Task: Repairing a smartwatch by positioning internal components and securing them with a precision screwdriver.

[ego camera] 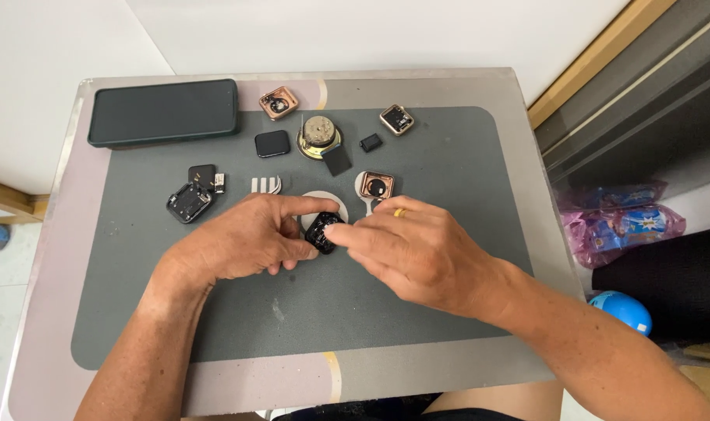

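The left hand (242, 238) pinches a small black watch case (324, 231) above the table (448, 101); right hand (413, 245) fingertips press its right edge.

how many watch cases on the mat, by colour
Rose-gold watch cases: 3
Black watch cases: 2, one lying at left, one held in both hands
Total: 5

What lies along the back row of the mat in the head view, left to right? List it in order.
Dark phone → rose-gold watch case → black square watch screen → round gold speaker → small black module → second rose-gold watch case.
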